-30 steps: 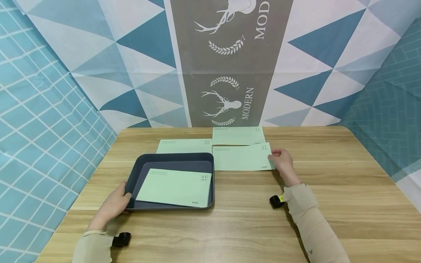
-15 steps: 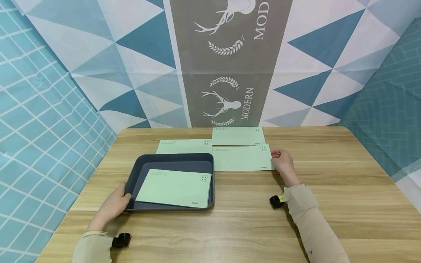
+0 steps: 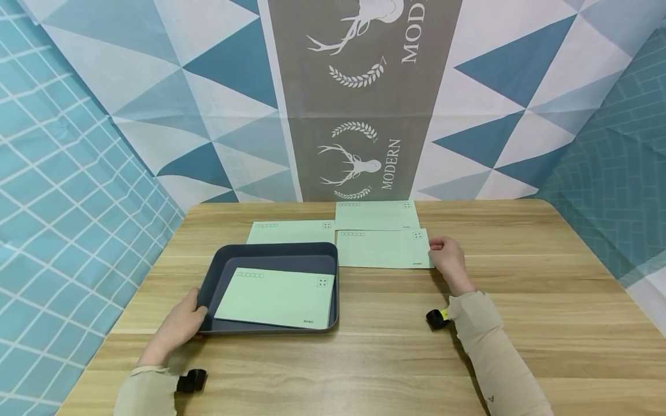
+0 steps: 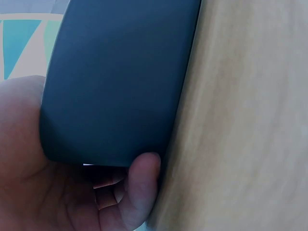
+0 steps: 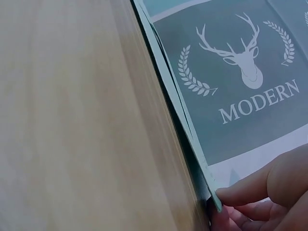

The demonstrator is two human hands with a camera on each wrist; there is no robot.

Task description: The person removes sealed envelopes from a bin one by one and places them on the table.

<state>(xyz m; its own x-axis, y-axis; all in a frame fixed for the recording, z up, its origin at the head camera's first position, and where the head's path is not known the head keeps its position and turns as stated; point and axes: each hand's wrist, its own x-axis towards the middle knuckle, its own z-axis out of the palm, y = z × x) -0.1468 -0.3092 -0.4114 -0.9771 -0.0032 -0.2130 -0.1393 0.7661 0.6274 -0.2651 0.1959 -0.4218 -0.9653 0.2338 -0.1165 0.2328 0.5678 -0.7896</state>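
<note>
With the right hand (image 3: 448, 257), the person pinched the short right edge of a pale green envelope (image 3: 384, 249) just right of a dark tray (image 3: 276, 251) on the wooden table (image 3: 385, 346); the left hand (image 3: 182, 321) gripped the tray's near left corner. The envelope looked light, thin and easily creased, calling for a gentle edge pinch; the tray looked stiff, best held by its rim.

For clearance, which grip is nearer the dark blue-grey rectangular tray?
Left. The left grip holds the tray by its left side; the right grip is apart, beyond its right side, pinching a pale green rectangular paper envelope.
</note>
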